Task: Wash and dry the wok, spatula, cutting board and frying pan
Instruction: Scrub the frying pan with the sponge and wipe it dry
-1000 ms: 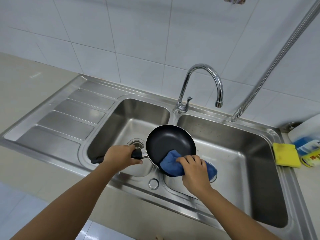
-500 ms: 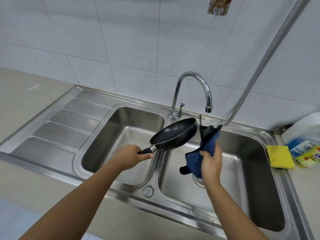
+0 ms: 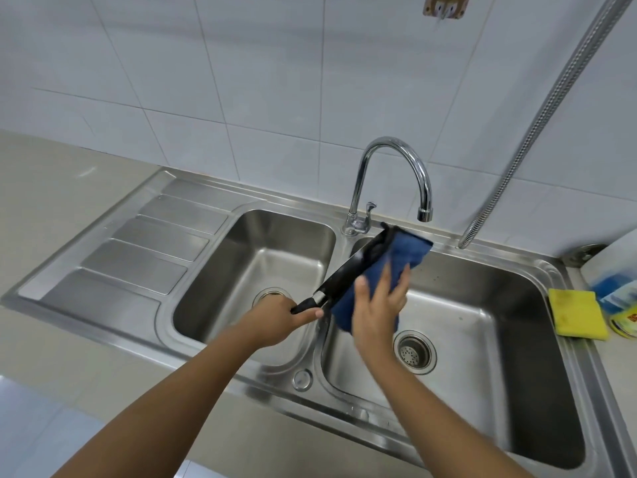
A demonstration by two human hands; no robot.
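My left hand [image 3: 275, 319] grips the black handle of the frying pan [image 3: 348, 274], which is turned on edge over the divider of the double sink [image 3: 241, 381], so only its dark rim shows. My right hand [image 3: 379, 305] presses a blue cloth [image 3: 406, 257] flat against the pan's underside with straight fingers. The cloth drapes over the pan's far edge below the tap. The wok, spatula and cutting board are out of view.
A chrome tap [image 3: 396, 181] arches over the right basin. A metal hose [image 3: 551, 108] hangs at the right. A yellow sponge [image 3: 577, 313] and a detergent bottle [image 3: 620, 298] sit on the right counter. A ribbed drainboard [image 3: 138, 250] lies to the left.
The pan has gone from face-up to tilted on edge. My right hand lifted the cloth off the pan's inside, then laid it against the pan's underside.
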